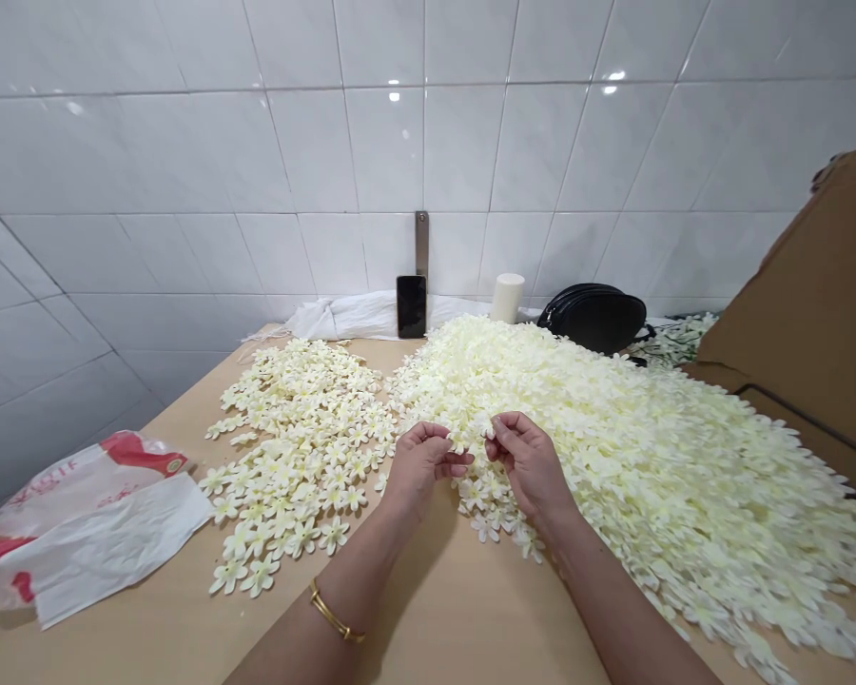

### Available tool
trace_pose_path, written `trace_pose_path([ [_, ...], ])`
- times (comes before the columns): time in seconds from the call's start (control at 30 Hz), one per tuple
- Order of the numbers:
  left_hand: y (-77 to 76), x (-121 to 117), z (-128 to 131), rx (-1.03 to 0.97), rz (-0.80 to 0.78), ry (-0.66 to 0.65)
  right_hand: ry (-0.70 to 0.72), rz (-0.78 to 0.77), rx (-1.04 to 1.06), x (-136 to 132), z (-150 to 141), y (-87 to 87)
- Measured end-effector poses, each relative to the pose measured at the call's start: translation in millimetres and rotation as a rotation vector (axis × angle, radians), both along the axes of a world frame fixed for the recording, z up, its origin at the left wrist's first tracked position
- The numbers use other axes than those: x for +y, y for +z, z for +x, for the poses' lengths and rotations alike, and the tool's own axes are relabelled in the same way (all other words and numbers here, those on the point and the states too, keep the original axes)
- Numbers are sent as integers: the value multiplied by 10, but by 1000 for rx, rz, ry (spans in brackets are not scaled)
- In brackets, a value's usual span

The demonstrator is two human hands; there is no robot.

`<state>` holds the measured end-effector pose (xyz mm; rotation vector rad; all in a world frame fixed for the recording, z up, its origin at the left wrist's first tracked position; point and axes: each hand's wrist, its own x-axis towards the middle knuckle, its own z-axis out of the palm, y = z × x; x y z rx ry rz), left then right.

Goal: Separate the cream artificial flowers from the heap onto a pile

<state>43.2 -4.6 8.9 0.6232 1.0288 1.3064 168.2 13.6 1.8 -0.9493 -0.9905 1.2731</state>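
Note:
My left hand point(422, 463) and my right hand point(526, 463) meet over the wooden table point(435, 609), fingers curled and pinching small cream artificial flowers point(476, 425) between them. A big heap of the same cream flowers point(649, 447) spreads to the right of my hands. To the left lies a flatter spread of single flowers with yellow centres point(296, 447). A gold bangle point(334, 614) circles my left wrist.
A white and red plastic bag point(78, 523) lies at the table's left edge. Against the tiled wall stand a dark phone point(412, 306), a white cylinder point(506, 297), a black bag point(595, 317) and white cloth point(342, 319). A brown cardboard box point(813, 314) sits at right.

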Motion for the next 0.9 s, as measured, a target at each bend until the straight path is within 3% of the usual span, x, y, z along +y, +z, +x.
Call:
trace_pose_path([
  [0.1,17,1,-13,-95,-26,-64,-3,8,13,-10,-6,17],
  [0.23,55,-22,-21,-217,-17,-191,-19,120,-148,-19,-4,-14],
  [0.4,15,-33,19,-85,-13,-194,59,218,-305,-41,-12,-49],
  [0.57,-44,-17,34,34,78,-96,142,115,-167,-56,-36,-32],
  [0.73,-43,-23,29,86,123,-78,251,-46,-35,-70,-57,-18],
  [0.9,-47,-32,45,177,162,-70,188,-95,59,-87,-81,-25],
])
